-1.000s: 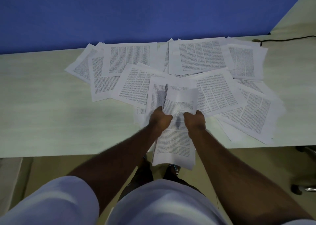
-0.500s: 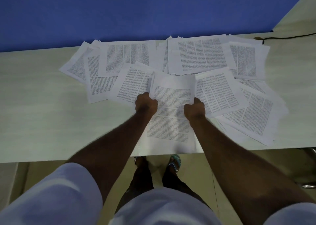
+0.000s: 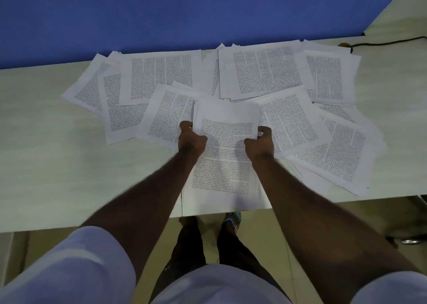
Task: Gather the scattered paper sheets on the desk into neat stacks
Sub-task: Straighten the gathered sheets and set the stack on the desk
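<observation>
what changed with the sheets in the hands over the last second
The held sheets went from overhanging the desk's near edge to lying forward on the desk. Left hand and right hand keep their grip on the side edges. The scattered sheets stayed put.

Two hands: left hand, right hand. One desk, one black cable. Roughly ten printed sheets show (overlaps hide the exact number).
</observation>
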